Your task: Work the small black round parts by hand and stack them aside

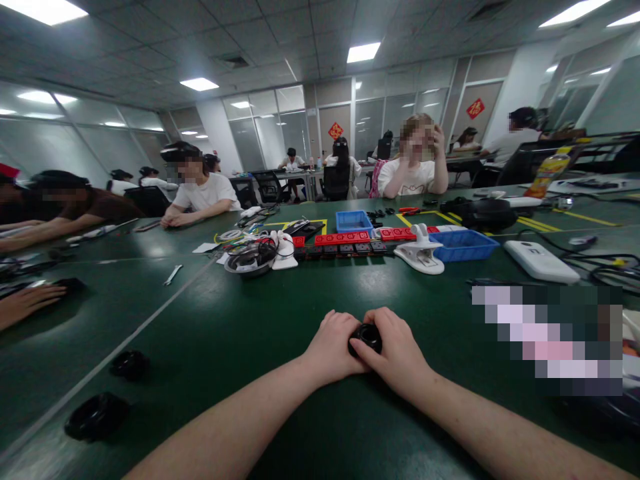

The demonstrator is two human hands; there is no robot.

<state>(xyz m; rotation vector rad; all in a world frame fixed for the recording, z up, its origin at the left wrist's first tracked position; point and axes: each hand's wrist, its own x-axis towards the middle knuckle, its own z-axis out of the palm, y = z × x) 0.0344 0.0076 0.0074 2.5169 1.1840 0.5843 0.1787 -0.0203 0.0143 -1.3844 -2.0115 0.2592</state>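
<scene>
Both my hands meet around one small black ring-shaped part [369, 335] over the middle of the green table [250, 320]. My left hand [336, 347] curls against its left side, with some fingertips hidden behind it. My right hand [397, 343] wraps its right side, the thumb across the near edge and the index finger over the far edge. Part of the ring's opening shows between the hands. Two more black round parts, one nearer [96, 417] and one farther [130, 365], lie on the table at the left.
Across the table are a red socket row [345, 239], a blue tray [460, 244], a white clamp [420, 253], a bowl of cables [250, 260] and a white device [541, 261]. A wrench [173, 275] lies left. Another person's hand [33, 303] rests at far left.
</scene>
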